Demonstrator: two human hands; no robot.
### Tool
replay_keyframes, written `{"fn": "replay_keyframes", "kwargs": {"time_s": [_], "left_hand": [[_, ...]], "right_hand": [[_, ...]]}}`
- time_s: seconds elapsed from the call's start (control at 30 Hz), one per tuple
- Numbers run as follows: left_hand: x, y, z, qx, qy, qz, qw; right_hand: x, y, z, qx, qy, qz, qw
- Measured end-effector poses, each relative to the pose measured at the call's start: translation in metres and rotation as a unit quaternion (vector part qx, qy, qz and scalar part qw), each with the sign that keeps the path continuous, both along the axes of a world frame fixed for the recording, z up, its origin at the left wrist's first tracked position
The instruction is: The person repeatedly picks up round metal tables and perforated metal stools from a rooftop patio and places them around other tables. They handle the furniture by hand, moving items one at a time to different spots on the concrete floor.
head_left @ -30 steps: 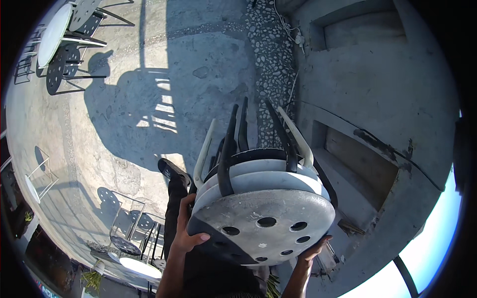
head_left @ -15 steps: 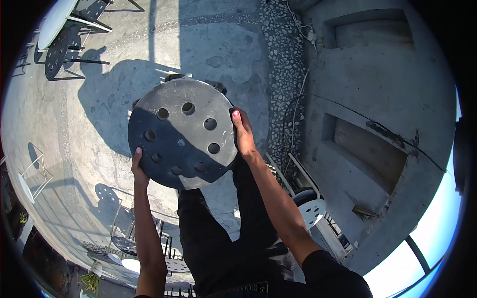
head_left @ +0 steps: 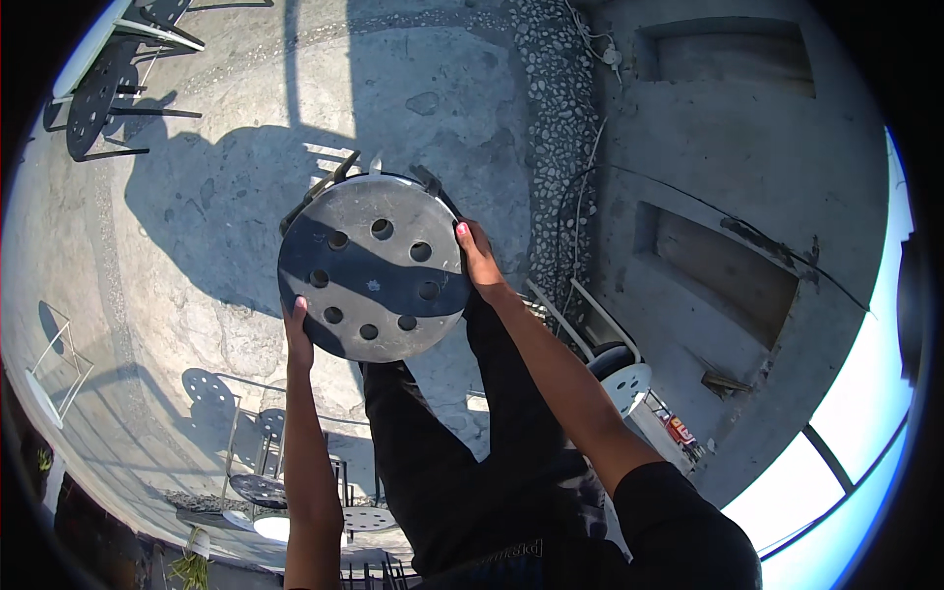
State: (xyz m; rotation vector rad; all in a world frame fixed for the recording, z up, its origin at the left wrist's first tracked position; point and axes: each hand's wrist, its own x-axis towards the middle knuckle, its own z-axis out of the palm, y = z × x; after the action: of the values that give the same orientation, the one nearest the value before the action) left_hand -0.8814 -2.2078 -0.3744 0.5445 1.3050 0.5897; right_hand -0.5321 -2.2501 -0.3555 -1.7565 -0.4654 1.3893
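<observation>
Between my two hands is a round black stool point(head_left: 379, 307), its seat pierced by a ring of several holes and its surface scuffed. My left hand point(head_left: 299, 337) grips the seat's left rim with the thumb on top. On the right rim, my right hand point(head_left: 479, 261) holds on the same way, thumb over the edge. The fingers of both hands are hidden under the seat. Beyond the far edge, dark leg parts and a strip of white show beneath it; whether a second stool is stacked there I cannot tell.
A concrete wall with recesses point(head_left: 728, 275) runs along the right, bordered by a pebble strip point(head_left: 560, 128). Black stools point(head_left: 93, 103) stand beside a white-topped table at the far left. More stools point(head_left: 264, 490) are near left, and a white perforated stool point(head_left: 626, 386) is near right.
The held stool has shifted slightly right in view and looks smaller, lower down. Its seat has tilted, and more of the legs shows behind it. Both hands still grip the rim.
</observation>
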Motion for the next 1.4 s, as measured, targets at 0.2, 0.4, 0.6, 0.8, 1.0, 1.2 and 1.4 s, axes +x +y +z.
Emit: {"fn": "replay_keyframes", "kwargs": {"time_s": [0.2,0.4,0.6,0.8,1.0,1.2,1.4], "left_hand": [[0.021,0.015,0.043,0.009,0.109,-0.038,0.993],[0.032,0.017,0.065,0.010,0.153,-0.020,0.988],[0.039,0.018,0.062,0.010,0.237,0.022,0.971],[0.028,0.017,0.071,0.000,0.213,0.054,0.976],[0.035,-0.028,0.205,0.078,0.218,0.051,0.972],[0.011,-0.106,0.401,0.171,0.184,0.085,0.964],[-0.042,-0.144,0.470,0.219,0.042,0.300,0.927]], "right_hand": [[-0.022,0.010,0.026,-0.159,-0.273,0.001,0.949],[-0.039,0.016,0.019,0.012,-0.444,-0.074,0.893],[-0.033,0.016,0.019,0.110,-0.448,-0.025,0.887],[-0.027,0.021,0.047,0.001,-0.303,-0.013,0.953],[0.000,-0.023,0.181,-0.014,-0.193,0.080,0.978],[-0.007,-0.059,0.374,0.134,-0.064,0.102,0.984],[-0.079,-0.036,0.488,0.174,-0.108,0.204,0.957]]}}
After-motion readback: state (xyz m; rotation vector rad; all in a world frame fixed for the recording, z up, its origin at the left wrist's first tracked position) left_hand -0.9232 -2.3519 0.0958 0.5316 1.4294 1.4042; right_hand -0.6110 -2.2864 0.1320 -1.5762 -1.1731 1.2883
